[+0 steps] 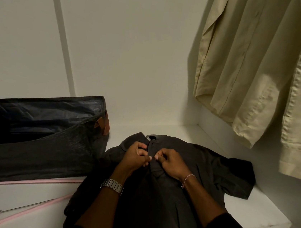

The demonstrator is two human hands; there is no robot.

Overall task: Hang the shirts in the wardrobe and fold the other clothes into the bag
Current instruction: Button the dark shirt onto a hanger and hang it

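Item: dark short-sleeved shirt (186, 166), flat on the wardrobe shelf (258, 218), hanger hook (150, 136) at its collar, likely for buttoning before hanging. My left hand (135, 156) and right hand (170, 163) each pinch the placket, fingers curled tight. Left of shirt: open dark bag (37, 131), pink hangers (23, 206). Above right: cream shirt (259, 70), already hung.

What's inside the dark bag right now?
The bag stands open: only its dark blue lining shows and maybe a flat dark fold. Its bottom is hidden by the front wall.
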